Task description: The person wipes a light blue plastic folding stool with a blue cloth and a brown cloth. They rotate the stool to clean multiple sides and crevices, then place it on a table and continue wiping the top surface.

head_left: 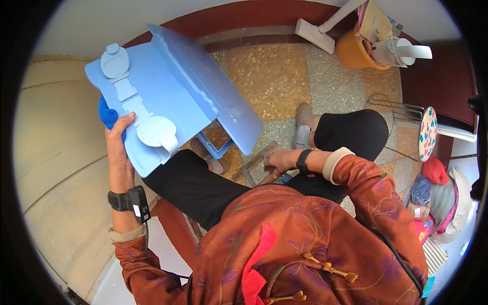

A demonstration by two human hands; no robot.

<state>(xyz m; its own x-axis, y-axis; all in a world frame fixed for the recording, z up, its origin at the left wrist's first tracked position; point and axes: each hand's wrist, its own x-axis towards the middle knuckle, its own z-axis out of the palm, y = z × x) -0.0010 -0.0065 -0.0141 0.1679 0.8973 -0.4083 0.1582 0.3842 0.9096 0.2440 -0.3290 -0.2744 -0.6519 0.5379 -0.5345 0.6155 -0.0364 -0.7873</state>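
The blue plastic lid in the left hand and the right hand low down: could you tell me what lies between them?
In the head view, the person's black-trousered thigh lies between the blue plastic lid and the right hand.

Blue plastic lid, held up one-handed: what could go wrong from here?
1. The left hand grips the blue plastic lid only at one edge; the broad panel could tip or slip.
2. The lid's clear flap hangs over the knees toward the blue crate and may knock it.
3. The right hand is on a wooden stool, so it cannot steady the lid.
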